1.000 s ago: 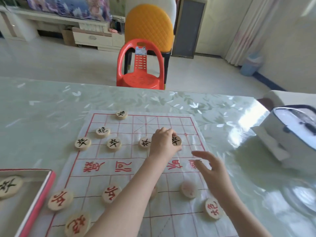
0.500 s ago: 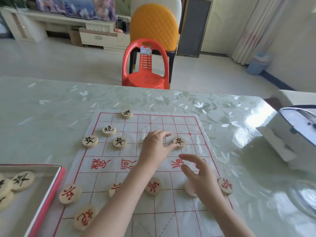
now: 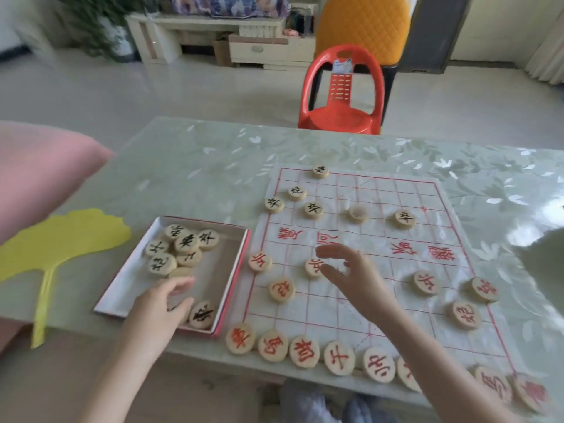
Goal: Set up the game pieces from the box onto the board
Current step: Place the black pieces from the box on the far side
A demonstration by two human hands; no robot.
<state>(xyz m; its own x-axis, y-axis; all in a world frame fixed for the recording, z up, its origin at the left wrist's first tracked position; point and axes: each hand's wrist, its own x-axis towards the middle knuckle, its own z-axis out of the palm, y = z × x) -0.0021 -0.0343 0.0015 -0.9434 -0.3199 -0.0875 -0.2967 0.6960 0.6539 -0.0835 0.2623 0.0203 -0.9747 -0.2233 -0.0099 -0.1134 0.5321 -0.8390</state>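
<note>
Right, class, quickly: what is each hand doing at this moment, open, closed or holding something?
Left hand: open, reaching into the box over the black pieces, gripping nothing yet.
Right hand: open, fingers spread above the board, holding nothing.

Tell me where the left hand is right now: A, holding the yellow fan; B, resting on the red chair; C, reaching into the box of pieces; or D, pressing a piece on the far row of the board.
C: the left hand is over the open box, fingers among the black-lettered pieces in it.
</note>
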